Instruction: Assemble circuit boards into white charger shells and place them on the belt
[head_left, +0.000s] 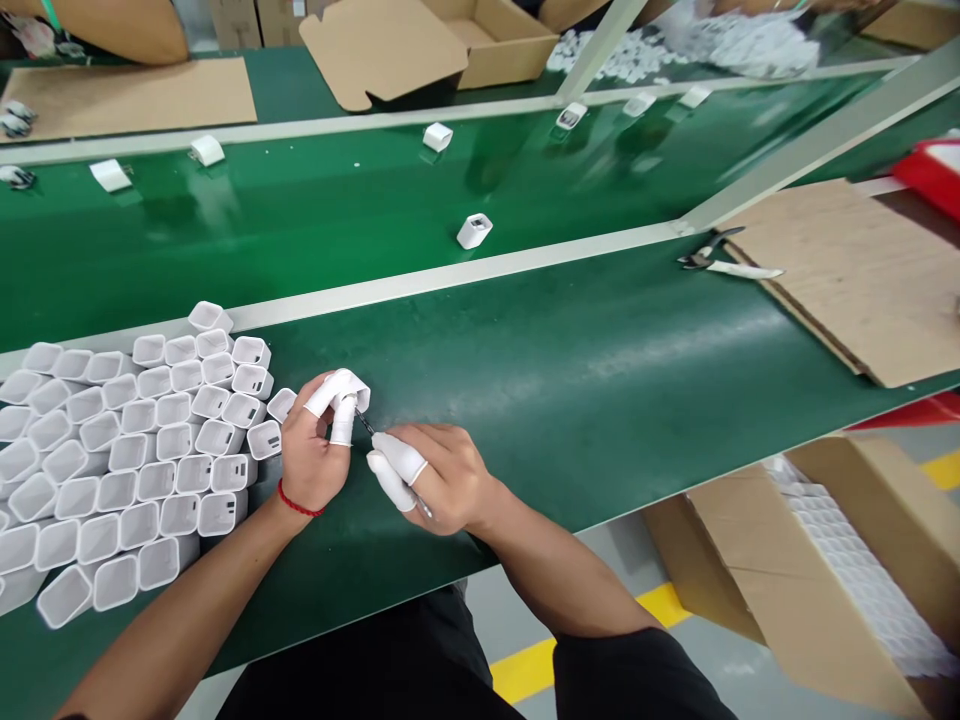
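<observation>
The left hand (319, 455) held a white case (363, 394) pinched between covered fingers, just above the bench (525, 370); the fingers hid too much of it to tell its long axis. The right hand (431, 480) gripped a thin tool (365, 422) in closed fingers, its long axis slanting, the dark tip pointing forward and left at the case, the metal tail back and right. Left of the fingers, the cups (157, 475) crowded the dark green bench in rows, open ends showing. Beyond the fingers ran a glossy green belt (300, 220); far right lay pliers (697, 260) by cardboard (862, 270). Below right, a carton (810, 570) stood on a grey floor (517, 605) with yellow lines.
</observation>
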